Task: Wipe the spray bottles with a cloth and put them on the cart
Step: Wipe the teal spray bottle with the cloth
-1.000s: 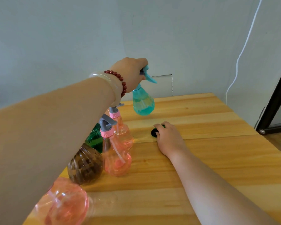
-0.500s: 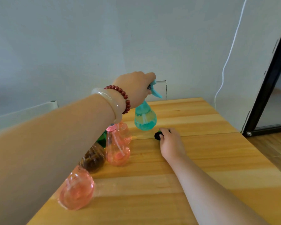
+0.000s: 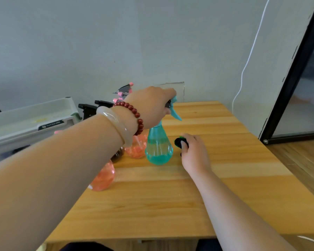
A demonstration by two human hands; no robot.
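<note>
Spray bottles (image 3: pixel 103 176) cluster along the desk's (image 3: pixel 170 205) left edge, the rightmost bottle (image 3: pixel 159 151) nearer the middle. The cart (image 3: pixel 31 120) stands just left of the desk.

Item moved: teal spray bottle (image 3: pixel 159 147), held at its trigger head by left grip (image 3: pixel 150 107), brought down and nearer from raised far position, formerly tilted, now upright, base at or just above surface (image 3: pixel 170 205), just left of right grip (image 3: pixel 194 153), white cart tray (image 3: pixel 31 120) newly in view far left.

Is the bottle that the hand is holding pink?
No, the bottle that the left hand grips by its sprayer is teal.
</note>
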